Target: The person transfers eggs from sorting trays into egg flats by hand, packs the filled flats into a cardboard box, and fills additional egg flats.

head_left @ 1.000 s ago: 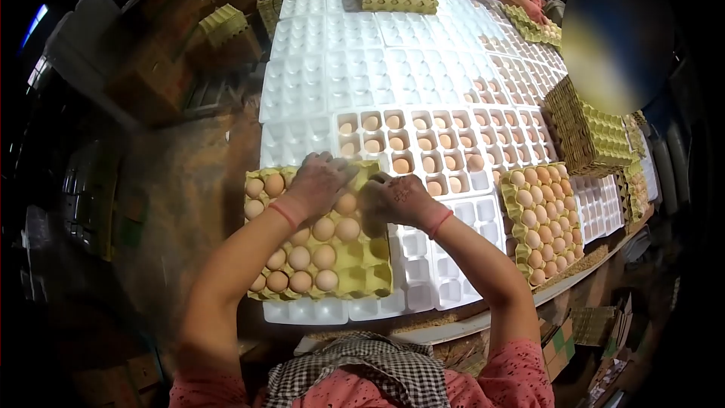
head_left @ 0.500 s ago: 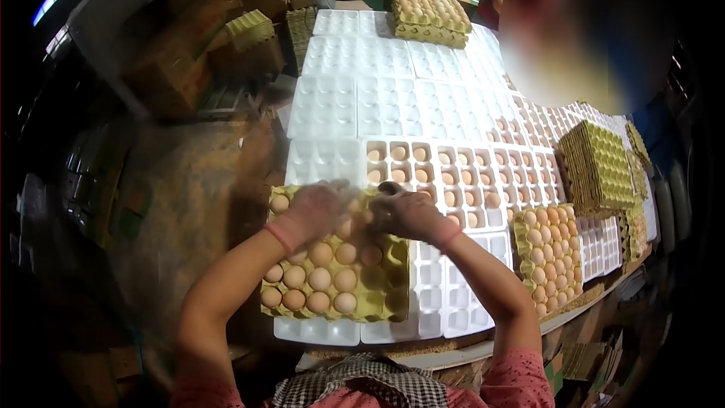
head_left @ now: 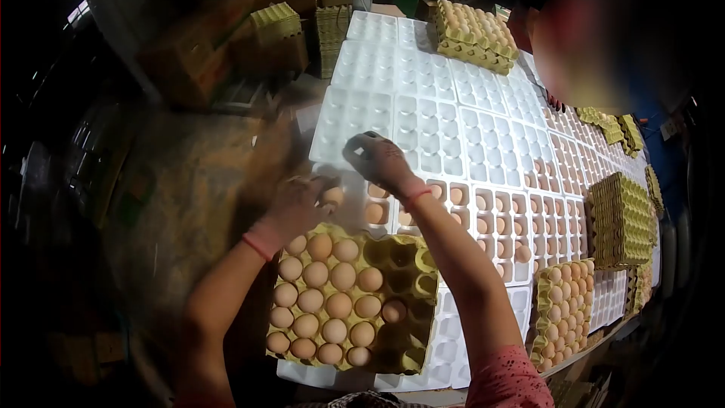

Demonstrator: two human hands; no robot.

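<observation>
My left hand [head_left: 296, 208], in a light glove with a pink cuff, curls around an egg [head_left: 331, 196] just past the far edge of a yellow pulp egg tray [head_left: 404, 295]. Brown eggs fill most of that tray's left side, while cups on its right hold none. Farther out, my right hand [head_left: 384, 162] is bent over a white plastic tray [head_left: 353, 122], its fingers closed; what they hold, if anything, is hidden. Below the right hand, eggs [head_left: 375, 213] sit in the square cells of another white tray.
White trays cover the table. Full pulp trays [head_left: 476, 34] are stacked at the back, another [head_left: 563, 310] lies at right beside a tall pile of pulp trays [head_left: 619, 219]. Cardboard boxes [head_left: 181, 45] stand at left. A blurred person is across the table at upper right.
Both hands have moved away from the pulp tray to the white trays beyond it, the right one farther. The camera view has shifted, and the pulp tray appears lower.
</observation>
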